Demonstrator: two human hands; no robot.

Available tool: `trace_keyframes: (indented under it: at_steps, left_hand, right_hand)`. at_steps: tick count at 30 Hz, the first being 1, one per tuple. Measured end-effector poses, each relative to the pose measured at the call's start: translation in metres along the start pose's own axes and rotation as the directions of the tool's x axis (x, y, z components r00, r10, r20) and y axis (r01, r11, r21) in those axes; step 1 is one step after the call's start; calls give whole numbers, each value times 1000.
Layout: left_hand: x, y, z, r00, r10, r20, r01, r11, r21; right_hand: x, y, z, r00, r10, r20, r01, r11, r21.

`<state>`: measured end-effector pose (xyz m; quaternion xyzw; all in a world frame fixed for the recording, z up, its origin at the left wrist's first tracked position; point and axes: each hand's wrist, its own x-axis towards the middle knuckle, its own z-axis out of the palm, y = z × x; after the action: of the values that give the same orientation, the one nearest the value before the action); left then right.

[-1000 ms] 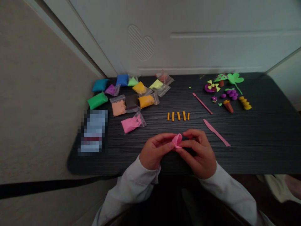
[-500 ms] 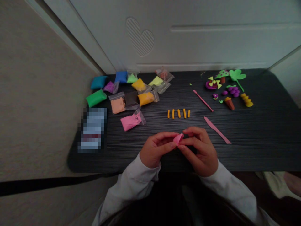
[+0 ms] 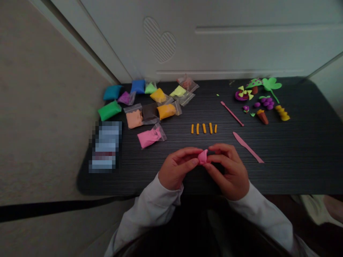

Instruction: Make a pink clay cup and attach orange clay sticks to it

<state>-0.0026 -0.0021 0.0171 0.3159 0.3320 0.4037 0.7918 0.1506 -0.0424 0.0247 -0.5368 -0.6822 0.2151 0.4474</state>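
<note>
A small piece of pink modelling clay point(image 3: 203, 157), cupped and folded in shape, is held above the near side of the dark table. My left hand point(image 3: 175, 167) pinches its left side between thumb and fingers. From the right, the fingertips of my right hand point(image 3: 229, 170) close on the clay's other side, with the index finger at its upper edge. Just beyond the hands, several short orange clay sticks point(image 3: 204, 128) lie in a row. A pink plastic knife point(image 3: 248, 147) rests to the right of my right hand, and a thin pink modelling tool point(image 3: 232, 113) lies farther back.
Bags of coloured clay, including a pink one point(image 3: 150, 137) and a green one point(image 3: 109, 110), cover the table's left back. Finished clay pieces, such as purple grapes point(image 3: 267, 102) and a green flower shape point(image 3: 271, 85), stand at the right back. A blurred-out flat object point(image 3: 105, 146) lies at the left edge.
The pink clay has turned in my fingers, from tilted to more upright, showing more of its rounded side. Both hands stay in nearly the same place.
</note>
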Motion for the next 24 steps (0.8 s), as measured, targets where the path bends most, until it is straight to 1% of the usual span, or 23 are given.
trace_keyframes:
  at_steps: [2, 4, 10, 14, 17, 20, 22, 24]
  left_hand:
    - [0, 0, 0, 998, 61, -24, -60, 997, 55]
    - [0, 0, -1, 995, 99, -25, -97, 991, 93]
    - [0, -3, -5, 991, 129, 37, -133, 985, 111]
    - [1, -3, -6, 986, 158, 51, -164, 972, 170]
    - [1, -3, -6, 987, 158, 40, -163, 972, 171]
    - [0, -4, -6, 988, 153, 4, -152, 979, 134]
    - [0, -4, -5, 984, 181, -7, -177, 969, 170]
    - [-1, -4, -5, 974, 225, 13, -221, 944, 244]
  right_hand:
    - [0, 0, 0, 1000, -6, 19, 6, 1000, 0]
    - [0, 0, 0, 999, -19, 30, 19, 1000, -5]
    - [1, 3, 2, 999, -39, -4, 39, 999, 5]
    - [2, 2, 0, 998, -53, 24, 52, 998, 47]
    - [3, 0, -2, 997, -52, 57, 48, 997, 65]
    - [4, 0, -1, 997, -53, 51, 50, 997, 54]
    - [4, 1, 0, 998, -49, 40, 47, 997, 55]
    - [4, 1, 1, 999, -41, 29, 39, 996, 76]
